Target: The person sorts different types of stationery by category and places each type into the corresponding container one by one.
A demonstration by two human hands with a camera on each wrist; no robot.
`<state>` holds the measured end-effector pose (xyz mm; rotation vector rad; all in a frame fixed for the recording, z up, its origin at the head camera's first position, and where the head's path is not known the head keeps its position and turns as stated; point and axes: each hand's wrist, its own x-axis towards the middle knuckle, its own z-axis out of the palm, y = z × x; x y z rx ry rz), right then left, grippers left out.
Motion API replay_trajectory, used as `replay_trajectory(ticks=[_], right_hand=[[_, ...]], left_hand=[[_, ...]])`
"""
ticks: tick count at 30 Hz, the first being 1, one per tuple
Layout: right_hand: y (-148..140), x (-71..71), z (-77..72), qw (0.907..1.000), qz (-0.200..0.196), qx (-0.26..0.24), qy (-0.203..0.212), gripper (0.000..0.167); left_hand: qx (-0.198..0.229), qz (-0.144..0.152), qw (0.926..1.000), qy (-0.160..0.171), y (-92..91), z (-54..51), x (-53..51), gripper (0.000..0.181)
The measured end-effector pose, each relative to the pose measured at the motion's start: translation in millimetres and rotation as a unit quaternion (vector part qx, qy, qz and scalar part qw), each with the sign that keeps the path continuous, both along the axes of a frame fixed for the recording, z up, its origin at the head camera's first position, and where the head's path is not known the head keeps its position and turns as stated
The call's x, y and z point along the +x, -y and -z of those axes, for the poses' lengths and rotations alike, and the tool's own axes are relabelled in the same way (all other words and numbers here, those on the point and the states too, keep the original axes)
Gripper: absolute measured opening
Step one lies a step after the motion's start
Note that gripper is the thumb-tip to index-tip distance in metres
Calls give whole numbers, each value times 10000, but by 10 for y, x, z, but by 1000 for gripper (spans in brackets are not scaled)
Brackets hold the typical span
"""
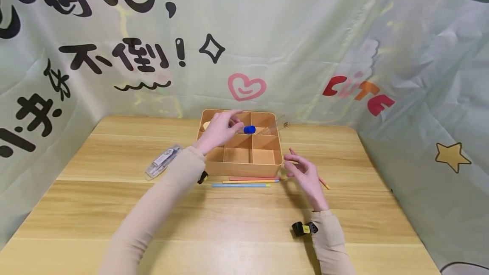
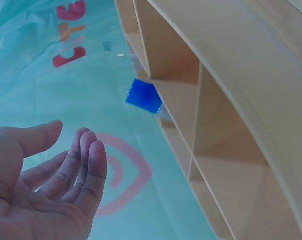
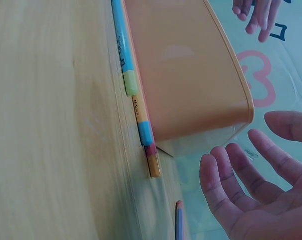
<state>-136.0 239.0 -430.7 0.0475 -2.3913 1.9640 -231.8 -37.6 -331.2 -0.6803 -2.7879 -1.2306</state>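
Observation:
A tan divided organizer box [image 1: 244, 169] stands at the back of the table. Above its rear compartments hovers my left hand [image 1: 220, 130], fingers relaxed and holding nothing. Just right of that hand, a blue-capped item [image 1: 249, 130] sticks up from the box; the left wrist view shows a gap between them. A clear ruler-like strip [image 1: 282, 123] leans out at the back right, and a pale rounded object [image 1: 206, 125] is partly hidden at the back left. My right hand [image 1: 305, 179], fingers loosely bent around nothing, is beside the box's front right corner.
Along the box's front lie a blue pen [image 1: 240, 185], a yellow pen [image 1: 248, 181] and a pinkish-red pen [image 1: 254, 178]. A thin reddish pencil-like stick [image 1: 324, 182] lies partly behind the right hand. Left of the box is a clear plastic pack [image 1: 164, 161]. Printed cloth [image 1: 305, 46] hangs behind.

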Motion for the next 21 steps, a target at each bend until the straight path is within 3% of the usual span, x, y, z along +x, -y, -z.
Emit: replay_trajectory(ticks=[4,8,14,21], right_hand=[[4,-4,-8,10000,23,17,-1,39],[4,-7,-6,10000,14,19,-23,39],[13,-5,-5,10000,-12,-20,-37,38],[22,11,-8,9999,-60,-72,-42,38]], left_hand=[[100,-93,9997,-178,150,-53,47,43],[298,-185,9993,-127,332,-124,72,42],[430,-499,9977,-141,735,-218,91,41],[230,-908,9953,-257,1173,-107,116,39]])
